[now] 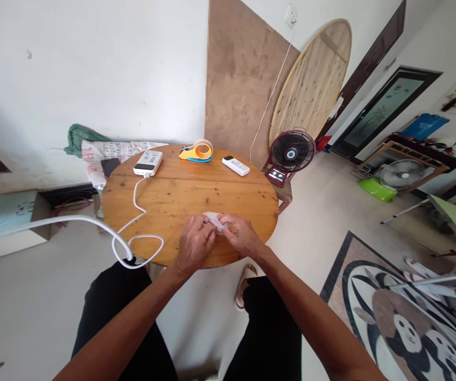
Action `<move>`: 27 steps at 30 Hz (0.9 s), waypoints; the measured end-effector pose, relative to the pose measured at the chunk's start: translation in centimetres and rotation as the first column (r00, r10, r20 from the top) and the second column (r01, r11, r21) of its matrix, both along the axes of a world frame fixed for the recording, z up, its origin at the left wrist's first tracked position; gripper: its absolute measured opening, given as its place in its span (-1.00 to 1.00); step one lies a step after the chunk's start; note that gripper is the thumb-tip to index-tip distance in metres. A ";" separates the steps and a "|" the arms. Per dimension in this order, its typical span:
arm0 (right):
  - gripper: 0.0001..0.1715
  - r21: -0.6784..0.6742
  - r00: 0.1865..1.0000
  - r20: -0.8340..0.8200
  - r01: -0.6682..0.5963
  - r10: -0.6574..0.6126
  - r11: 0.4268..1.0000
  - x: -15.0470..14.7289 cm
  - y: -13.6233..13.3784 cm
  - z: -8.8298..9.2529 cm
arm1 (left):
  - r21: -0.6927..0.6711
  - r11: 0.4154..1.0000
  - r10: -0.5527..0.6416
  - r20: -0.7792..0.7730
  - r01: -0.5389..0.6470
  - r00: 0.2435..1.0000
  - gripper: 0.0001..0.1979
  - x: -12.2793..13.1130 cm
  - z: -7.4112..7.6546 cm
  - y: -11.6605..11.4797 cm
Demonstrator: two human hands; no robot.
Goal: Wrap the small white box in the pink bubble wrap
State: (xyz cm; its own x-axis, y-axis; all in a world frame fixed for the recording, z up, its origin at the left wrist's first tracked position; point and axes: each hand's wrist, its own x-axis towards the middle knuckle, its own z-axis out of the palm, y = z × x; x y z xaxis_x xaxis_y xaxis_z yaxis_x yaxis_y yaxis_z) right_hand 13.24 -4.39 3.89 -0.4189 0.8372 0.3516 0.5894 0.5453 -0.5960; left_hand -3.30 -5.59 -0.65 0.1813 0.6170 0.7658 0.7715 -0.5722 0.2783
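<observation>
My left hand [194, 242] and my right hand [242, 234] meet over the near edge of a round wooden table [180, 198]. Both pinch a small pale, crumpled piece of thin material [215, 219] that rests on the tabletop between them. The fingers of each hand are closed on it. I cannot make out what the material is.
On the table lie a white power bank [148, 162] with a white cable [138, 211], an orange tape dispenser [198, 152] and a white remote [235, 165]. A small dark fan [292, 152] stands behind the table on the right. A panda rug [402, 323] covers the floor on the right.
</observation>
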 end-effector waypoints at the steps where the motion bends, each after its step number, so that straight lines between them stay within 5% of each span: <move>1: -0.87 0.013 1.000 0.010 -0.002 0.002 1.000 0.0 -0.1 0.0 | 0.007 1.000 0.007 -0.005 -0.007 1.000 -0.84 0.0 0.0 0.0; 12: -0.89 -0.039 0.994 0.070 -0.087 0.089 0.995 0.2 0.4 1.8 | -0.040 0.998 0.050 -0.053 -0.052 0.997 -0.86 -0.1 0.1 -0.1; 19: -0.89 0.102 0.984 0.109 -0.151 0.140 0.983 0.4 0.0 0.4 | -0.097 0.986 0.136 -0.012 -0.136 0.991 -0.86 -0.1 0.0 -0.2; 23: -0.89 0.166 0.984 0.124 -0.150 0.130 0.975 0.4 -0.3 -0.1 | -0.066 0.992 0.112 0.013 -0.111 0.994 -0.59 -0.5 0.0 0.0; 27: -0.85 0.266 0.989 0.119 -0.115 0.086 0.957 0.2 -0.9 -1.2 | -0.066 0.998 -0.003 -0.045 0.000 0.999 -0.81 -0.8 0.0 0.4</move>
State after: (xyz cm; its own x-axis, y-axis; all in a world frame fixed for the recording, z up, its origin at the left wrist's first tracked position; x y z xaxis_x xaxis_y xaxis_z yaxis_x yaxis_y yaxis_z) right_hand 13.44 -5.32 2.65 -0.5427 0.6683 0.5088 0.5748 0.7372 -0.3551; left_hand -4.08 -5.23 -0.64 0.2160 0.6656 0.7143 0.7832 -0.5549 0.2803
